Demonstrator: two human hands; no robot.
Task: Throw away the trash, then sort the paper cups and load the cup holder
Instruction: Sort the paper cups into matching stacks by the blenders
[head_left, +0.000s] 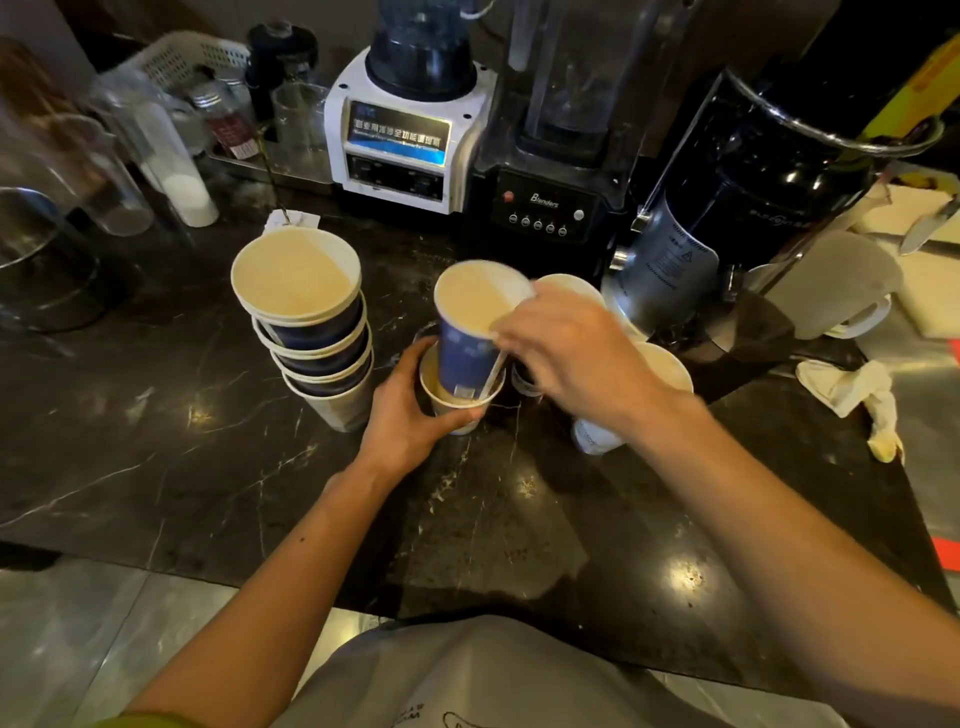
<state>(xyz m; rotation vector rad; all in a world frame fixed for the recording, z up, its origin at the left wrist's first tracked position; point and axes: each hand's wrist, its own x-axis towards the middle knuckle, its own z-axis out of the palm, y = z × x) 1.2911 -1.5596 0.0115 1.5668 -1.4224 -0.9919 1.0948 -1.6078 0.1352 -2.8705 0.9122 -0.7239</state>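
Left hand (410, 410) wrapped round lower cup (457, 400); right hand (566, 343) pinched blue cup (467, 338) at rim, nesting. Light, crushable paper; best gripped gently at rim.

A white-based blender (402, 137) is set at the back of the dark marble counter (156, 441), with a black blender (558, 156) just beside it and a black grinder (748, 182) farther to the right. At the back left, clear glasses (298, 122), a white basket (182, 57) and a metal bowl (31, 249) are seen. On the right, a crumpled cloth (857, 395), a grey mug (836, 286) and a knife (927, 223) on a white board (930, 291) are found.
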